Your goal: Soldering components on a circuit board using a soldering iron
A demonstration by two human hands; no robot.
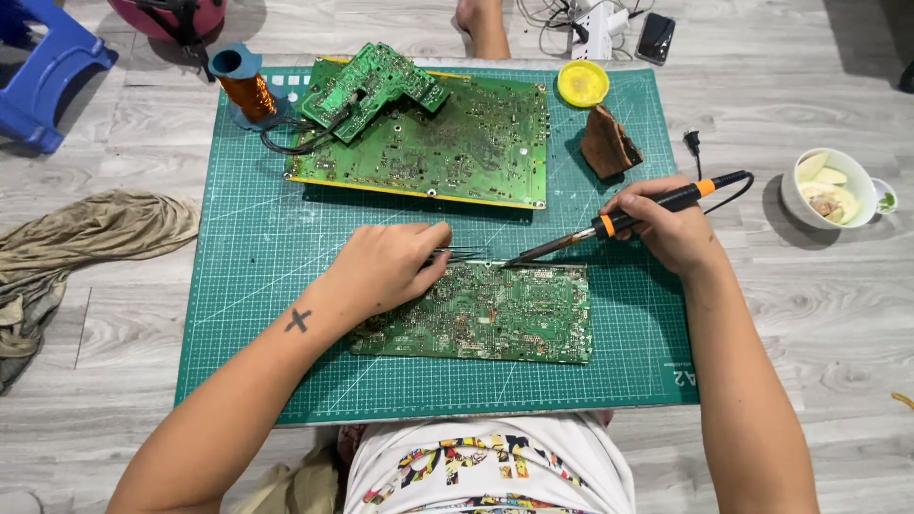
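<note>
- The left hand (386, 266) lies on the upper left part of a green circuit board (495, 314), fingers curled together and pinching a pair of metal tweezers (462, 254) whose tips point right along the board's top edge.
- The right hand (666, 224) is closed around the black-and-orange handle of a soldering iron (619, 222); its dark tip slants down to the left and meets the board's top edge just beside the tweezer tips.
- This board rests flat on a green cutting mat (267, 286), near the mat's front edge and close to the person's body.
- Further back on the mat lies a larger green circuit board (457, 152) with a smaller L-shaped board (376, 86) lying tilted on its upper left corner.
- A copper wire coil (249, 93) on a blue stand sits at the mat's back left corner.
- A yellow round tin (583, 83) and a brown lump (607, 143) lie at the back right.
- A white bowl (826, 187) stands on the floor to the right, a crumpled cloth (86, 233) to the left.
</note>
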